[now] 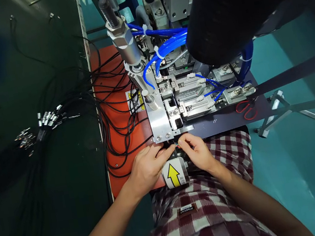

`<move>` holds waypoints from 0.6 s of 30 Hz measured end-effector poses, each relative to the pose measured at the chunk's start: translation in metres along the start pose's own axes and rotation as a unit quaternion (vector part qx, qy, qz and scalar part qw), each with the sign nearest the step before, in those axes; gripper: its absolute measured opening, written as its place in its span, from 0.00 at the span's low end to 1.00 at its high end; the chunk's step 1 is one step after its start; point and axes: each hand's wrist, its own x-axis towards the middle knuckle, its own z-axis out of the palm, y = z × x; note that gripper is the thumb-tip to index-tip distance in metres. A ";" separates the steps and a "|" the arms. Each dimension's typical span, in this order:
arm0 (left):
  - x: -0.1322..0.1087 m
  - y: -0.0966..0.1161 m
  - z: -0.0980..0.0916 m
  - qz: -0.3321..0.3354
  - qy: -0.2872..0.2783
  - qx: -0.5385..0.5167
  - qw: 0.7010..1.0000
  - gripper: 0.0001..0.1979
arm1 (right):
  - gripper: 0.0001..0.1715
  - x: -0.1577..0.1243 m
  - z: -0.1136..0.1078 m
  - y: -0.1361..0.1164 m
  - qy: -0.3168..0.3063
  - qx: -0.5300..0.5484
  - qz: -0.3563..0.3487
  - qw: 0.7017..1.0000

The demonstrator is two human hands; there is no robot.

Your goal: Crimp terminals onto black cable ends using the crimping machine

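Observation:
My left hand and my right hand meet at the front of a small metal machine, just below its steel plate. Both pinch the end of a thin black cable, where tiny coloured wire tips show between the fingertips. The left fingers lie along the cable from the left; the right thumb and forefinger close on it from the right. A white label with a yellow arrow sits right under my hands.
Loops of black cable lie on the orange pad left of the machine. A bundle of cables with metal plug ends rests on the dark green bench. Blue air hoses and a cylinder rise behind. Red-handled scissors lie at right.

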 end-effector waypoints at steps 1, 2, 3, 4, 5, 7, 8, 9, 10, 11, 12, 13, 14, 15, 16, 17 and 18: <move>0.000 0.000 0.000 -0.002 -0.002 -0.002 1.000 0.15 | 0.16 -0.001 -0.001 0.001 -0.004 0.012 0.008 1.000; 0.001 0.000 -0.001 -0.003 -0.003 -0.004 1.000 0.15 | 0.16 -0.002 -0.002 0.002 -0.009 0.026 0.017 0.999; 0.001 0.000 -0.001 -0.005 -0.005 -0.007 1.000 0.15 | 0.16 -0.004 -0.003 0.003 -0.011 0.042 0.027 0.999; 0.001 0.000 -0.001 -0.005 -0.007 -0.008 1.000 0.15 | 0.16 -0.005 -0.004 0.003 -0.013 0.059 0.037 0.998; 0.002 0.001 -0.002 -0.005 -0.008 -0.007 1.000 0.15 | 0.15 -0.006 -0.004 0.003 -0.014 0.074 0.045 0.996; 0.002 0.001 -0.002 -0.004 -0.009 -0.003 1.000 0.15 | 0.14 -0.009 -0.005 0.000 -0.012 0.096 0.056 0.994; 0.002 0.001 -0.002 -0.003 -0.007 -0.001 1.000 0.15 | 0.13 -0.009 -0.005 -0.002 -0.010 0.101 0.059 0.993; 0.002 0.001 -0.002 -0.003 -0.006 0.002 1.000 0.15 | 0.12 -0.010 -0.005 -0.004 -0.006 0.105 0.063 0.993; 0.001 0.001 -0.002 -0.003 -0.005 0.003 1.000 0.15 | 0.12 -0.009 -0.004 -0.006 -0.002 0.107 0.067 0.992; 0.001 0.001 -0.002 -0.003 -0.004 0.003 1.000 0.15 | 0.11 -0.009 -0.003 -0.008 0.002 0.109 0.073 0.991; 0.001 0.001 -0.001 -0.004 -0.005 0.002 1.000 0.14 | 0.10 -0.008 -0.003 -0.010 0.005 0.111 0.079 0.991; 0.001 0.001 -0.001 -0.005 -0.006 0.002 1.000 0.14 | 0.09 -0.007 -0.002 -0.012 0.008 0.114 0.086 0.990; 0.001 0.001 -0.001 -0.005 -0.006 0.001 1.000 0.14 | 0.09 -0.006 -0.002 -0.014 0.009 0.117 0.092 0.989; 0.001 0.001 -0.001 -0.004 -0.005 0.002 1.000 0.14 | 0.09 -0.005 -0.001 -0.015 0.010 0.120 0.099 0.988; 0.001 0.001 -0.001 -0.004 -0.004 0.003 1.000 0.14 | 0.09 -0.005 -0.001 -0.016 0.010 0.124 0.105 0.987; 0.001 0.001 -0.001 -0.003 -0.002 0.005 1.000 0.15 | 0.09 -0.004 -0.001 -0.016 0.009 0.127 0.110 0.986; 0.001 0.001 -0.001 -0.003 -0.002 0.006 1.000 0.15 | 0.09 -0.004 -0.001 -0.016 0.009 0.130 0.114 0.985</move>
